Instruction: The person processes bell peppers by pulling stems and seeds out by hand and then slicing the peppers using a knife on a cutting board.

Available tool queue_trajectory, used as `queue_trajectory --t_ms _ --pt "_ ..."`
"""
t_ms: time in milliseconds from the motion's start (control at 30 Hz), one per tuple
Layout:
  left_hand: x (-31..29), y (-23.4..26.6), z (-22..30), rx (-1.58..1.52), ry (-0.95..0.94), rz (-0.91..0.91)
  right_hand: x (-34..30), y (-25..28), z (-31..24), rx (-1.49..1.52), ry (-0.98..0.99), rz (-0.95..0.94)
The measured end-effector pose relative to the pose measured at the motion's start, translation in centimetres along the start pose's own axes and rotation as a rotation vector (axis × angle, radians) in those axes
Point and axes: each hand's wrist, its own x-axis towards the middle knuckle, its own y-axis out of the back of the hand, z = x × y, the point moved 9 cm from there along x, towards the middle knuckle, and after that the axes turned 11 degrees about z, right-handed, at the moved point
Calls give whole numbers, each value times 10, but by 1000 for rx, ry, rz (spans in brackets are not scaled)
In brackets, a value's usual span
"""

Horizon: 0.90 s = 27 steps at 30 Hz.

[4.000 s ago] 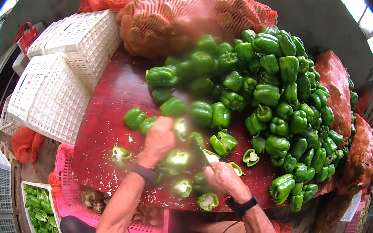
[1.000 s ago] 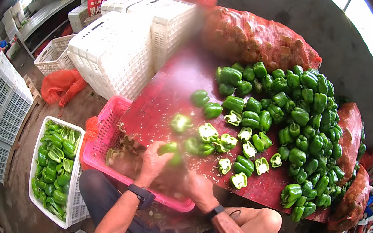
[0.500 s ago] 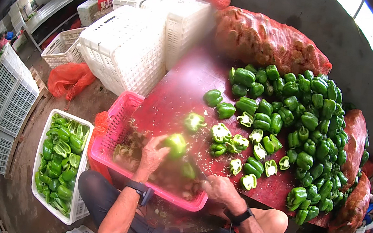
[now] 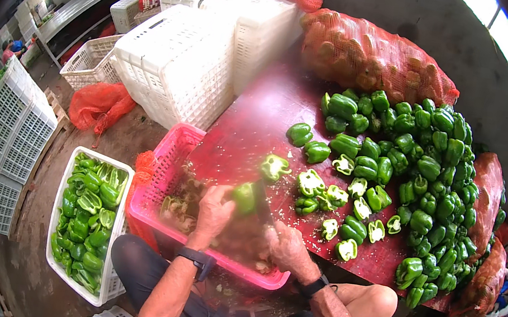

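Observation:
My left hand (image 4: 214,212) is closed on a green bell pepper (image 4: 244,199), a little blurred, above the pink basket (image 4: 170,145). In my right hand (image 4: 286,248) is a knife (image 4: 262,202), its dark blade pointing up and lying right beside the pepper; whether it touches cannot be made out. The basket holds pale pepper cores and scraps (image 4: 179,211). Beyond my hands, several cut pepper halves (image 4: 310,182) rest on the red tabletop (image 4: 251,129), pale insides showing. One half (image 4: 275,167) lies apart from them, closest to the knife tip.
Whole green peppers (image 4: 427,167) form a large heap on the right. Red mesh sacks (image 4: 377,56) lie behind and beside it. White crates (image 4: 177,63) are stacked at the back left. A white crate of cut peppers (image 4: 56,217) stands on the floor at left.
The knife blade has come up against the pepper in my left hand. A green piece seen below that pepper earlier no longer shows there. The whole view has shifted slightly.

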Motion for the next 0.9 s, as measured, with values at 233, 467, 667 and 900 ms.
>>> queue_trajectory --t_ms 233,467,667,900 --pt "2 4 -11 -37 2 15 28 -5 -29 47 -44 -178" --pt "7 3 12 48 -122 -3 39 -46 17 -90 -545 -168" --pt "-9 -4 -16 -292 473 -89 32 -68 28 -78 -458 -90" --pt "-9 -11 41 93 -34 27 9 -44 68 18 -266 -13"
